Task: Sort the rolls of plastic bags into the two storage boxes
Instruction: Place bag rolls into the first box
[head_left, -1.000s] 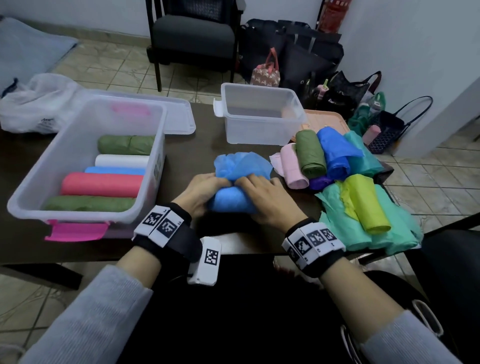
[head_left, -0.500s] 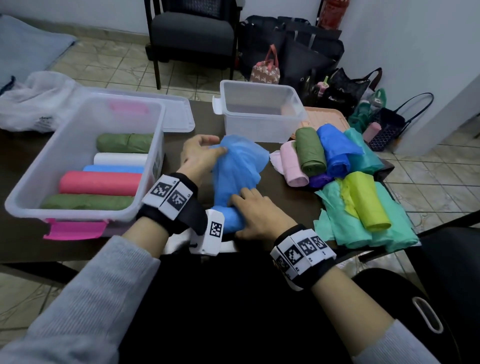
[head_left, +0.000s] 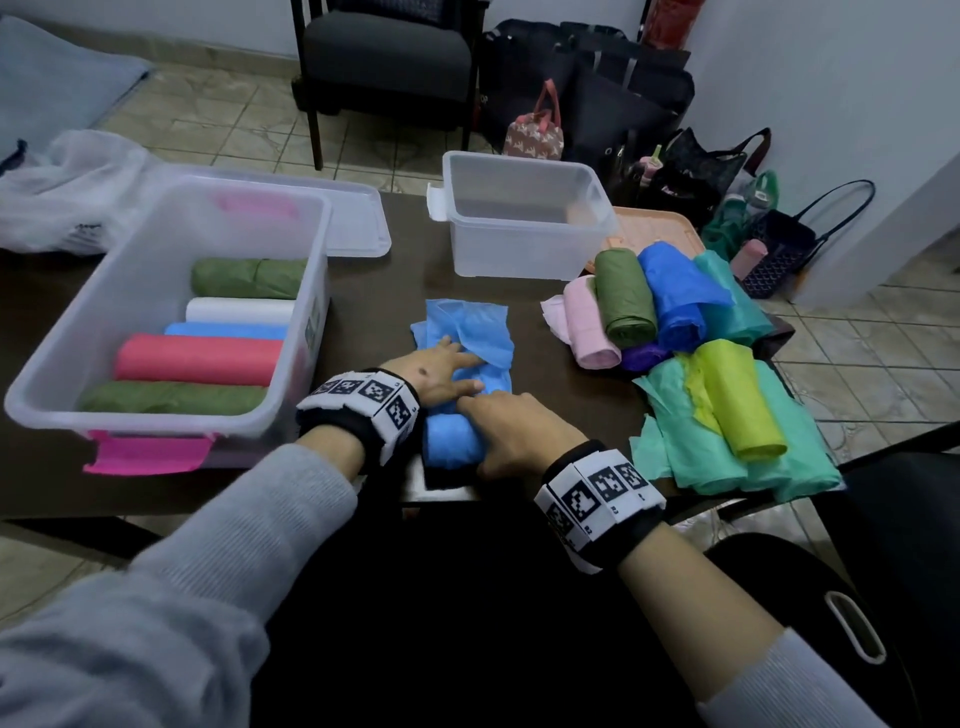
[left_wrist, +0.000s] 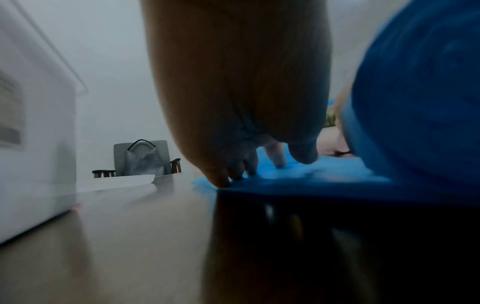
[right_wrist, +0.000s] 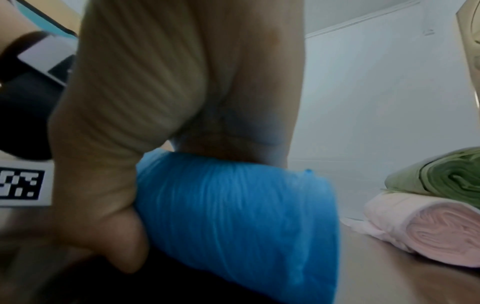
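The table (head_left: 363, 312) carried everything. At its left edge stood the larger storage box (head_left: 156, 260), holding five rolls laid crosswise; toward the far edge stood the smaller storage box (head_left: 524, 218), with no roll visible in it. A heap of loose rolls (head_left: 675, 322) lay along the right edge.

At the near edge, between box and heap, lay the light blue roll (head_left: 449, 441), its long axis running left to right, with its unwound tail (head_left: 467, 325) spread away toward the far edge. The left hand (head_left: 441, 371) lay flat with straight fingers (left_wrist: 221, 181) pressing that tail onto the table, just beyond the roll. The right hand (head_left: 511, 428) curled over the roll's right end, thumb tucked beneath it, grasping it. Both hands sat directly on the work; rolling forward over the tail looked like the pending move.

No brand or lettering was legible; a label on the larger box's side wall was too blurred to read, and the wristbands showed only coded square markers.
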